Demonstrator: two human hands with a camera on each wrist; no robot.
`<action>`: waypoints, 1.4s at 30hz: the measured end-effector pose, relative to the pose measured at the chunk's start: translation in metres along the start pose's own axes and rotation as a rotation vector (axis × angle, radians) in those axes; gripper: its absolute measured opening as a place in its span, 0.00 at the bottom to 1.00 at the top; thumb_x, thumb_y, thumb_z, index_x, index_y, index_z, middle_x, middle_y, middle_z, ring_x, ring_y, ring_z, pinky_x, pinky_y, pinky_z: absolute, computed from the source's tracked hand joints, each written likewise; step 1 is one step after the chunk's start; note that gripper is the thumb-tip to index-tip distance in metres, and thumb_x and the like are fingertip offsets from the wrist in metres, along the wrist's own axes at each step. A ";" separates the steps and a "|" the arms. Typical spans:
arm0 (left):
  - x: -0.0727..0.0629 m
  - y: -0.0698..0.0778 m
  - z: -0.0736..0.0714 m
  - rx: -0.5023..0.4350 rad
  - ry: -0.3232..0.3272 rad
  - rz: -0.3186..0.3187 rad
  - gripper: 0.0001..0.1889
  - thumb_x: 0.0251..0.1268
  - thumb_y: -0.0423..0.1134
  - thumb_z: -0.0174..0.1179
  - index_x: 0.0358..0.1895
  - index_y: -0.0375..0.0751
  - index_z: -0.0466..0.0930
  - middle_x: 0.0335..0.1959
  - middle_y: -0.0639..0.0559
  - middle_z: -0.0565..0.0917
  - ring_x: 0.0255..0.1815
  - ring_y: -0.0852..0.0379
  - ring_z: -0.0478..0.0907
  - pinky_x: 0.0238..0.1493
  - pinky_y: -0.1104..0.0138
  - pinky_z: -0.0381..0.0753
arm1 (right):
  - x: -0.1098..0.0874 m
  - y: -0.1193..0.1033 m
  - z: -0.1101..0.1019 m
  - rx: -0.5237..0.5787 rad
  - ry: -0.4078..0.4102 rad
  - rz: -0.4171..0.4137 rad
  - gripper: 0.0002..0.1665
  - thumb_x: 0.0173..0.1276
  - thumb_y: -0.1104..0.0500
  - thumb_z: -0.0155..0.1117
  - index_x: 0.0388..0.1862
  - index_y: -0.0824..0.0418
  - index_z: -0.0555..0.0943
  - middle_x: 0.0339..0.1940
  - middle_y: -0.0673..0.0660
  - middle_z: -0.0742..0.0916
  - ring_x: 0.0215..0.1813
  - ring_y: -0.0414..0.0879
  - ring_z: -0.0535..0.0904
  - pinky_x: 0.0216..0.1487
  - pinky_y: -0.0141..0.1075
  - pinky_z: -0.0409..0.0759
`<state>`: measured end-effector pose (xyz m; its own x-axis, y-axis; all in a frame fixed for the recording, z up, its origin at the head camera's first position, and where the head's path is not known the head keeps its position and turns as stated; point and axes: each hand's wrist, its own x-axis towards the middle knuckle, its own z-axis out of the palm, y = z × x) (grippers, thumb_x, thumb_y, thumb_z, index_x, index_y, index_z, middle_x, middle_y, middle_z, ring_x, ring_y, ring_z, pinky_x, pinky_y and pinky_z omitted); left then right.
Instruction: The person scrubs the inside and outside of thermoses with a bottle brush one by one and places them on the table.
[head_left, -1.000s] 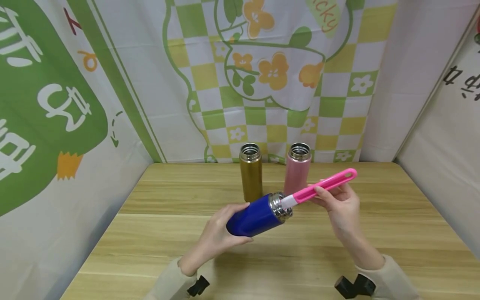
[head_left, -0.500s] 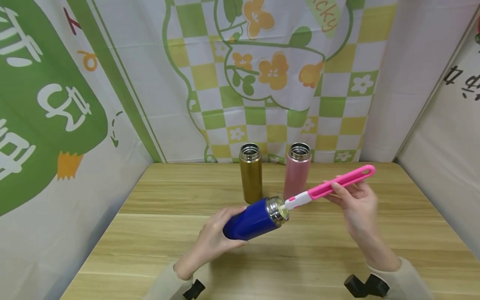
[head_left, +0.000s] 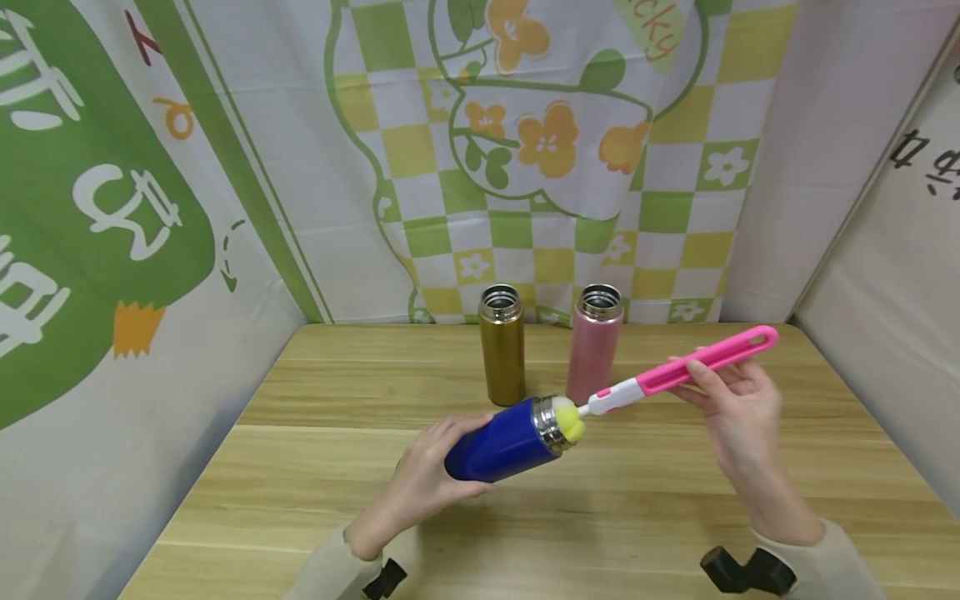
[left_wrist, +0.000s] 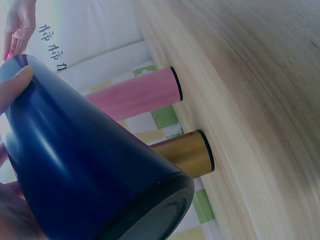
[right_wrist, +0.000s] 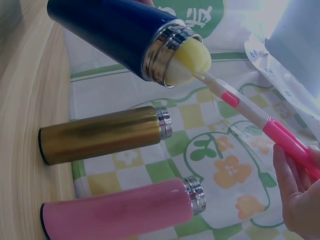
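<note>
My left hand (head_left: 427,475) grips a blue thermos bottle (head_left: 502,443) around its lower body, tilted with its steel mouth up to the right. In my right hand (head_left: 742,417) the pink handle of a bottle brush (head_left: 697,367) is pinched between thumb and fingers. The brush's yellow-and-white sponge head (right_wrist: 192,60) bulges partly out of the thermos mouth; its rest is hidden inside. The left wrist view shows the dark base (left_wrist: 155,210) of the thermos close up, with fingers along its side.
A gold thermos bottle (head_left: 503,358) and a pink thermos bottle (head_left: 595,350) stand upright and lidless at the back of the wooden table (head_left: 315,492). A printed cloth (head_left: 547,167) hangs behind them, with side cloths left and right.
My right hand has drawn the brush out to the right, so its white neck and then the sponge head came into sight. The blue thermos has shifted slightly left and down.
</note>
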<state>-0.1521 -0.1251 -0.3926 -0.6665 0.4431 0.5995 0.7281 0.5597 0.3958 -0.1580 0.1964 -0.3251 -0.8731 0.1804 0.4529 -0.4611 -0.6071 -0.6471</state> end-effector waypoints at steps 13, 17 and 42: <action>-0.002 0.000 -0.003 0.026 -0.017 0.010 0.40 0.28 0.49 0.74 0.55 0.46 0.71 0.46 0.52 0.78 0.48 0.54 0.74 0.45 0.57 0.73 | 0.001 -0.006 -0.005 0.019 0.014 0.005 0.11 0.57 0.80 0.49 0.36 0.74 0.74 0.32 0.65 0.84 0.36 0.54 0.82 0.37 0.43 0.75; -0.003 0.000 -0.004 0.029 -0.036 -0.001 0.40 0.28 0.48 0.74 0.55 0.46 0.71 0.46 0.52 0.77 0.48 0.54 0.73 0.46 0.56 0.73 | 0.001 -0.008 -0.007 0.039 0.016 0.008 0.10 0.57 0.81 0.48 0.36 0.75 0.74 0.31 0.65 0.84 0.36 0.56 0.82 0.37 0.44 0.75; -0.008 -0.004 -0.010 0.015 -0.054 0.001 0.41 0.27 0.45 0.75 0.56 0.48 0.70 0.46 0.53 0.77 0.48 0.53 0.74 0.44 0.56 0.73 | 0.007 -0.024 -0.014 0.097 0.048 0.011 0.10 0.58 0.81 0.47 0.36 0.76 0.73 0.30 0.67 0.83 0.37 0.58 0.81 0.37 0.46 0.75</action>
<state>-0.1484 -0.1374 -0.3921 -0.6736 0.4804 0.5617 0.7267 0.5692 0.3846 -0.1548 0.2229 -0.3147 -0.8855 0.2087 0.4150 -0.4362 -0.6809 -0.5883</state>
